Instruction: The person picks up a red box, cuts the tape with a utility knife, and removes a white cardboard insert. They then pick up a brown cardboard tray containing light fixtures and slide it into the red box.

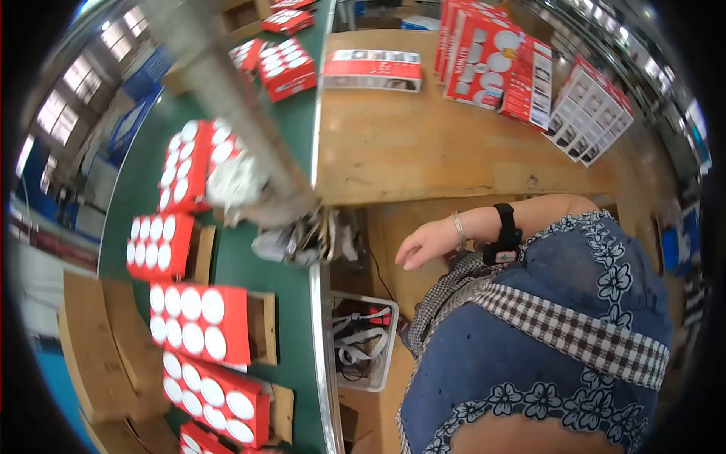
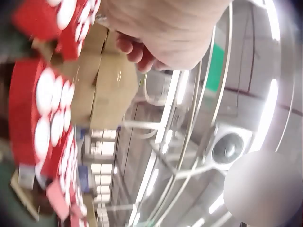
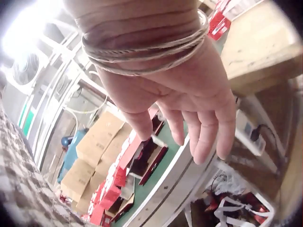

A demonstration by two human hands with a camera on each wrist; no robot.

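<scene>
My right hand (image 1: 427, 244), with thin bangles at the wrist, hangs in front of the body beside the green conveyor. Its fingers (image 3: 203, 137) are relaxed and apart, with nothing in them. In the left wrist view my left hand (image 2: 161, 35) shows at the top, fingers loosely curled and nothing visible in them; the head view does not include it. Near it are red boxes (image 2: 23, 109) with white round faces. Several such red boxes (image 1: 198, 321) stand in a row along the green conveyor (image 1: 291, 325), some with brown cardboard flaps beside them.
A wooden table (image 1: 423, 144) holds a lying red-and-white box (image 1: 372, 69), upright red cartons (image 1: 484, 64) and a white-panelled carton (image 1: 590, 113). A post (image 1: 249, 106) rises at the conveyor's edge. A white bin (image 1: 386, 356) with straps sits below; brown cartons (image 1: 98, 348) stand beyond the conveyor.
</scene>
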